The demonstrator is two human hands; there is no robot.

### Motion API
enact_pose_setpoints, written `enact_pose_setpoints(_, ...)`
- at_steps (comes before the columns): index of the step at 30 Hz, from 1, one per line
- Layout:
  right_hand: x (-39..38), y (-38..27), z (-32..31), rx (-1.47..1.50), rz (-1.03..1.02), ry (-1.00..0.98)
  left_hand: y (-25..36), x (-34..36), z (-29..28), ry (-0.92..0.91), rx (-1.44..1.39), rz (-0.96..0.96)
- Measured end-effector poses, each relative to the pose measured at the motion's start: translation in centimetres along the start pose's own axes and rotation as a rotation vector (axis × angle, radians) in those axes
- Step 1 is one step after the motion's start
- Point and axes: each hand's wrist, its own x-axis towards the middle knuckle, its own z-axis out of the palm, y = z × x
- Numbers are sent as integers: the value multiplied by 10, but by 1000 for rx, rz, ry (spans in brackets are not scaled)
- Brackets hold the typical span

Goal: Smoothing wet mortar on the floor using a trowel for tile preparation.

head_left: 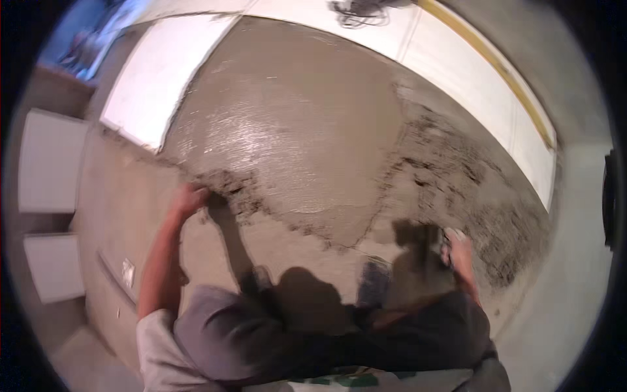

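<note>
In front of me spreads a bed of wet grey mortar (294, 124), smooth and shiny in the middle. Its near and right edges are rough, with loose crumbly mortar (450, 170) along the right. My left hand (191, 199) is down at the near-left edge, beside a crumbly clump (235, 189). Its fingers look curled closed, and what they hold, if anything, is hidden. Low on the right, my right hand (460, 249) is closed around something blurred that I cannot make out. Dark shadows of my arms and head fall across the floor between the hands.
Large white tiles (166, 72) border the mortar at the far left, with more white tiles (470, 85) along the far right. A yellow strip (490, 55) lies by the wall, near tangled cable (362, 12). Two white panels (52, 163) are at the left. A pale wall (581, 261) rises on the right.
</note>
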Motion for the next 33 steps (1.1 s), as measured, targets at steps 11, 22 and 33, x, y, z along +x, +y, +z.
enact_pose_setpoints(11, -66, -107, 119, -870, -1096, -38, -36, -7, 16, 418, -12, 60)
enact_pose_setpoints(22, -42, -179, 142, -806, -823, -194, -90, -14, -3, 673, -138, -92)
enact_pose_setpoints(33, -60, -225, 358, -1253, -885, -626, -117, 41, 26, 988, 22, -317)
